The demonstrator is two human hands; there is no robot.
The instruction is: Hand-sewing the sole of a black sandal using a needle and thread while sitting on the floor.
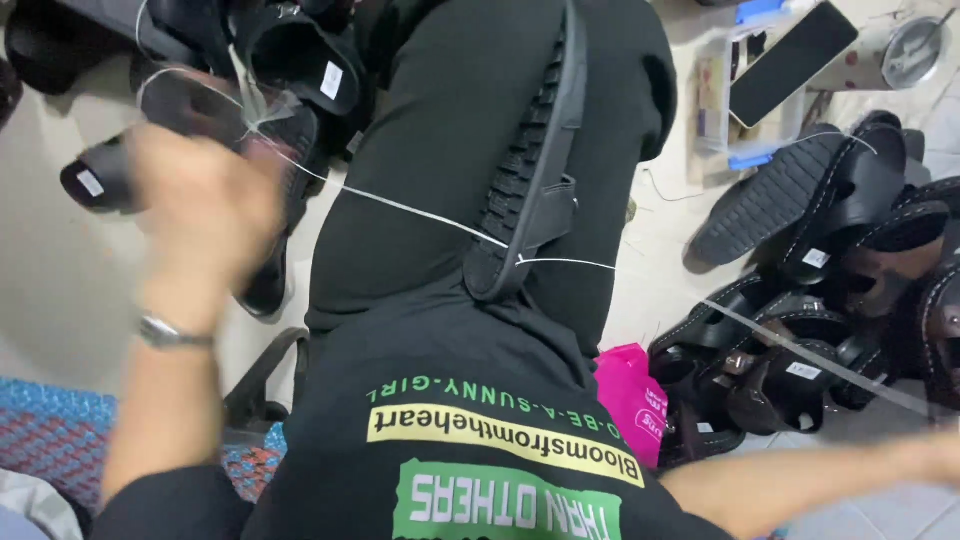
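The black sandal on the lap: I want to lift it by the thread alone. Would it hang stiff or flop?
The black sandal would probably stay fairly stiff: its thick treaded sole stands on edge between the knees without sagging. The white thread, stretched taut toward the raised left hand, looks thin, so it might slip or cut in. The loose strap would likely dangle.

One view only: the camera sits on my head and looks steeply down over my own chest and lap. My black shirt fills the centre and bottom of the frame, very close to the lens. The black sandal (pixel 530 170) held between my knees lies near mid-frame, at close range. My left hand (pixel 205 205) enters at upper left, blurred; my right forearm crosses the lower right corner, the hand itself out of frame. The pale floor (pixel 60 260) shows on both sides, further off. No second view to compare.
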